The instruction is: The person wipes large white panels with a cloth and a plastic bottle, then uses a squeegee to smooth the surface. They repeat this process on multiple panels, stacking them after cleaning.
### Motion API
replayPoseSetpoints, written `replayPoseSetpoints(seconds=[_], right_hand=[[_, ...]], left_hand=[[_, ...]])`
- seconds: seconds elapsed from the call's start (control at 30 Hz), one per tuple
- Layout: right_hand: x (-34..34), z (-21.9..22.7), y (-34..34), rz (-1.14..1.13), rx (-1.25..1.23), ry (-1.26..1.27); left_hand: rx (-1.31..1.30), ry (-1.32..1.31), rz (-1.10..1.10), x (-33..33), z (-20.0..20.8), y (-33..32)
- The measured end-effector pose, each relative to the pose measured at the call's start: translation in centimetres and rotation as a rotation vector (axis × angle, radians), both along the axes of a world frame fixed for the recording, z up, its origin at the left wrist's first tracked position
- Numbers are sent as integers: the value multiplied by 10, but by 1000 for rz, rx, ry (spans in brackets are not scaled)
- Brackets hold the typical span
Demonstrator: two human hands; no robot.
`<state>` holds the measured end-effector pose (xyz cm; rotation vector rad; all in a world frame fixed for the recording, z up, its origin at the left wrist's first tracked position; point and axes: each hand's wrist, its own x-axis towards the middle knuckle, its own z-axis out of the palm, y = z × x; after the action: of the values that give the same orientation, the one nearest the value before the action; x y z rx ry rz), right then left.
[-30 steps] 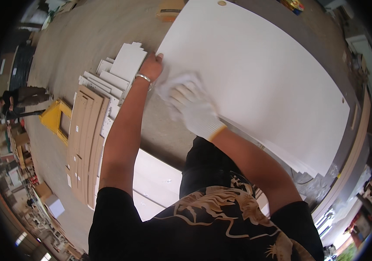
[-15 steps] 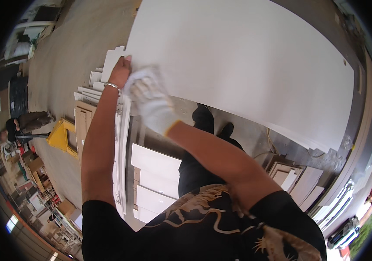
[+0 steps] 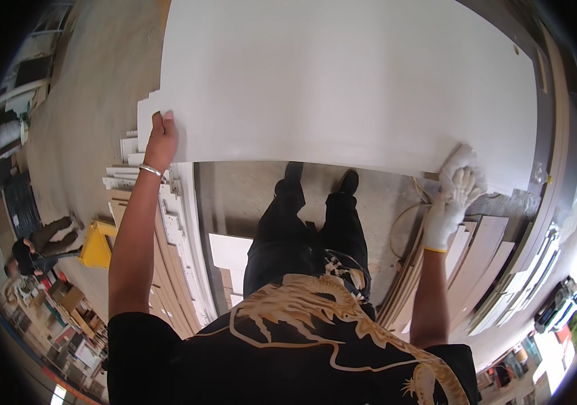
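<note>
A large white panel (image 3: 342, 88) lies flat in front of me, reaching to the top of the view. My left hand (image 3: 161, 138), bare with a silver bracelet at the wrist, grips the panel's left edge near its front corner. Near the panel's right front corner is my right hand (image 3: 460, 185), in a white knitted glove with a yellow cuff band. It presses a crumpled white cloth (image 3: 462, 155) on the panel; the gloved fingers partly cover the cloth.
Stacked white and brown boards (image 3: 167, 256) stand at the left, and more boards (image 3: 467, 270) lean at the right. A yellow pallet jack (image 3: 98, 244) is on the floor at far left, with a person (image 3: 38, 253) beside it. My feet stand before the panel.
My right hand has swept with the cloth from the panel's left front corner to its right end. My left hand stays on the left edge while the view has shifted.
</note>
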<state>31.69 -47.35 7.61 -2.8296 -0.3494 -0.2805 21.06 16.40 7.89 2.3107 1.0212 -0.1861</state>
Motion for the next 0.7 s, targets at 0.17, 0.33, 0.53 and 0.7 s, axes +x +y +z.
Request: replayPoseSetpoints(seconds=[0.17, 0.33, 0.53, 0.7], right_hand=[[-71, 22, 229, 330, 192, 203], [-78, 54, 302, 514, 621, 223], [-68, 22, 219, 152, 143, 100], [-134, -1, 404, 576, 482, 169]], left_hand=[[964, 24, -406, 63, 36, -43], [388, -498, -1027, 181, 21, -117], [539, -368, -1161, 185, 11, -124], [477, -285, -1203, 193, 12, -116]])
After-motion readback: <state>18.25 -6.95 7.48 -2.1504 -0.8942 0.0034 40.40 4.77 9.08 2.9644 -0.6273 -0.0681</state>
